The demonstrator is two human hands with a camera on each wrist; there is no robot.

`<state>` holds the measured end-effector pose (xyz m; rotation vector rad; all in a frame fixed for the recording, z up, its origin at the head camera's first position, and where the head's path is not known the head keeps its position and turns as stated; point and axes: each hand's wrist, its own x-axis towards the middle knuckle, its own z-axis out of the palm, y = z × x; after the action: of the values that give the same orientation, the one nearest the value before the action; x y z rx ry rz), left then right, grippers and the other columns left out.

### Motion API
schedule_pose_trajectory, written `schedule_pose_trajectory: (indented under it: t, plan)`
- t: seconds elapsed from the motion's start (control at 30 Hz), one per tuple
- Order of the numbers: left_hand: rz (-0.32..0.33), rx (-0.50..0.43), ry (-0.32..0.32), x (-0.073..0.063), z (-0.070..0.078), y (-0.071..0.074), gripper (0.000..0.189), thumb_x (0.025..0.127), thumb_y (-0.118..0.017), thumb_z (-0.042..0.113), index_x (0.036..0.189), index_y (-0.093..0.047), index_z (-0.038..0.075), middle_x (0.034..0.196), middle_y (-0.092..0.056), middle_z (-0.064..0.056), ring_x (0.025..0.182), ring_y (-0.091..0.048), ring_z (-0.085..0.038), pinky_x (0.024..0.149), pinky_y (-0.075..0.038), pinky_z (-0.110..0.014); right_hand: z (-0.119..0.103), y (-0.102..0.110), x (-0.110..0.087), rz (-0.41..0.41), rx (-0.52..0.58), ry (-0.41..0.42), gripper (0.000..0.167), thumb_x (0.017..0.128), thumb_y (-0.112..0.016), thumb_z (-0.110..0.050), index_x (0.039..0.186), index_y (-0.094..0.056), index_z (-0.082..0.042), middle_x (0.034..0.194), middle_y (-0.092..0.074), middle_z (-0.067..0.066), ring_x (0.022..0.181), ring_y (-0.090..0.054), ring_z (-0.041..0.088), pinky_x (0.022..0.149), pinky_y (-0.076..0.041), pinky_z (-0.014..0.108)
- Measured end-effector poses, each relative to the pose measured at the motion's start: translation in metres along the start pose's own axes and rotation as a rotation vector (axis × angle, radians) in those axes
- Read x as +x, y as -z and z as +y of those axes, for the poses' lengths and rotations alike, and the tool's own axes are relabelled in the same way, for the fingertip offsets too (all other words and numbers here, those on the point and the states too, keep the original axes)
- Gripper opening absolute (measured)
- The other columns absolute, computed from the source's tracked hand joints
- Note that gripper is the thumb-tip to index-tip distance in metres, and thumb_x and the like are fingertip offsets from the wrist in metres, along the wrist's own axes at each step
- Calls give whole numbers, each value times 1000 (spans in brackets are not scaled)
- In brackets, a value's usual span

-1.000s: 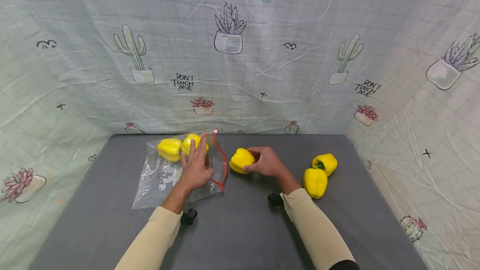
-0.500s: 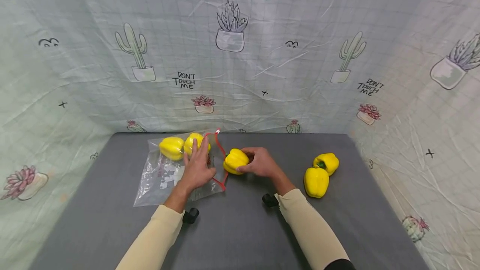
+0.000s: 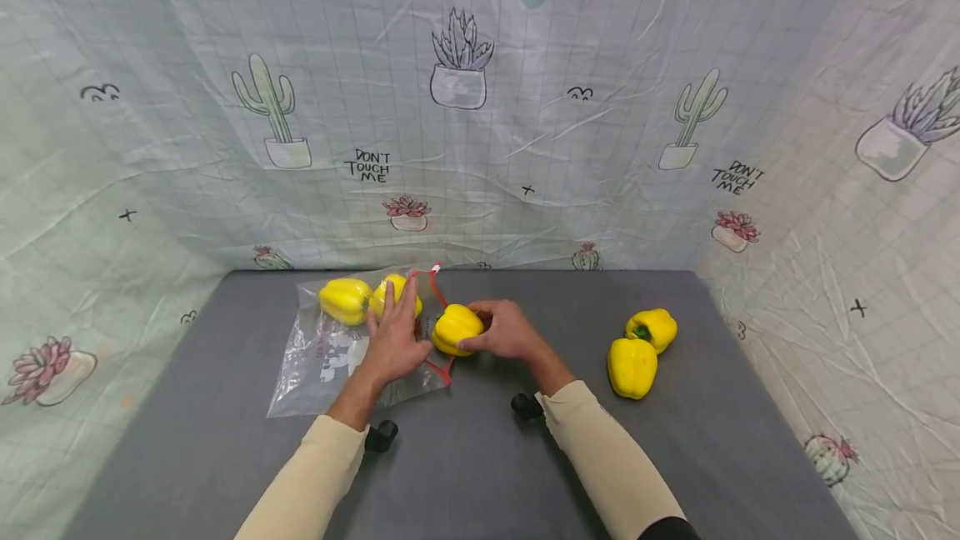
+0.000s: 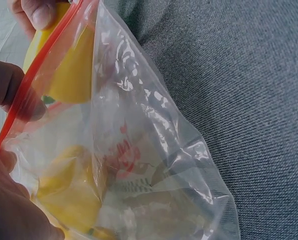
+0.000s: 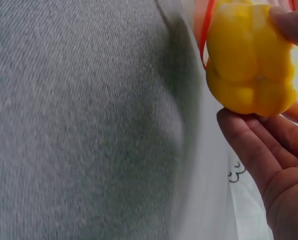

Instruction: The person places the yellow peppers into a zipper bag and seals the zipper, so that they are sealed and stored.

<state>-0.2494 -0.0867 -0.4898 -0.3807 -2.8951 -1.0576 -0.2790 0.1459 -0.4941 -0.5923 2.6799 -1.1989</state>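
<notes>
A clear zip bag (image 3: 307,382) with a red-edged mouth (image 4: 31,75) lies on the left of the grey table, two yellow bell peppers (image 3: 344,301) inside. My left hand (image 3: 393,342) rests over the bag, fingers stretched across one pepper. In the left wrist view its thumb (image 4: 9,85) reaches inside the red edge, with the other fingers outside. My right hand (image 3: 506,332) grips another yellow bell pepper (image 3: 455,329) at the mouth, thumb on one side and fingers on the other. That pepper's lobed bottom (image 5: 251,65) faces the right wrist camera.
Two more yellow bell peppers (image 3: 632,367) sit touching each other at the right of the grey table (image 3: 480,465). A cloth backdrop (image 3: 480,140) printed with cacti hangs behind the table and along both sides.
My right hand has carried its bell pepper leftward, from beside the bag to the red-edged mouth. The left hand and the other peppers have stayed in place.
</notes>
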Motion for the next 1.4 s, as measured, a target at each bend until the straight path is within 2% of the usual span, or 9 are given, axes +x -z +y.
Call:
schedule_pose_trajectory:
  t: [0.23, 0.53, 0.87, 1.13, 1.27, 1.4]
  plan:
    - [4, 1, -10, -1, 1, -2, 105, 78, -63, 10, 168, -9, 6, 176, -14, -16, 163, 6, -44, 118, 5, -82, -5, -8, 4, -19, -14, 23, 65, 83, -87, -33, 136, -67, -3, 121, -76, 11, 97, -70, 19, 86, -58, 33]
    - [-25, 0, 4, -1, 3, -2, 106, 80, -64, 14, 169, -5, 8, 177, -11, -14, 164, 10, -42, 119, 7, -81, -9, -17, 9, -68, -26, 75, 58, 84, -86, -32, 134, -69, -5, 116, -77, 8, 92, -69, 15, 82, -57, 28]
    - [-21, 12, 11, -4, 8, -1, 106, 79, -63, 13, 168, -7, 7, 177, -11, -13, 164, 10, -40, 120, 7, -79, -14, -21, 10, -168, -8, 64, 64, 84, -84, -24, 144, -64, -11, 133, -71, 8, 109, -67, 22, 92, -56, 31]
    - [-13, 28, -6, -6, 7, 1, 106, 79, -63, 12, 169, -6, 8, 176, -15, -13, 164, 9, -40, 119, 3, -81, -15, -25, 13, -204, 8, 86, 65, 86, -84, -20, 146, -61, -14, 135, -70, 9, 110, -66, 24, 94, -56, 35]
    - [-5, 36, -12, -7, 7, 2, 106, 79, -63, 11, 168, -7, 7, 176, -17, -15, 164, 7, -41, 119, 2, -81, -14, -27, 13, -201, 45, 89, 69, 87, -83, -16, 150, -56, -7, 140, -67, 13, 117, -67, 27, 100, -56, 39]
    - [-1, 37, -10, -6, 8, 3, 106, 79, -63, 11, 168, -7, 8, 176, -18, -15, 164, 7, -40, 119, 2, -81, -12, -31, 13, -167, 173, 38, 70, 87, -81, -8, 149, -52, 2, 146, -61, 19, 128, -64, 35, 107, -55, 46]
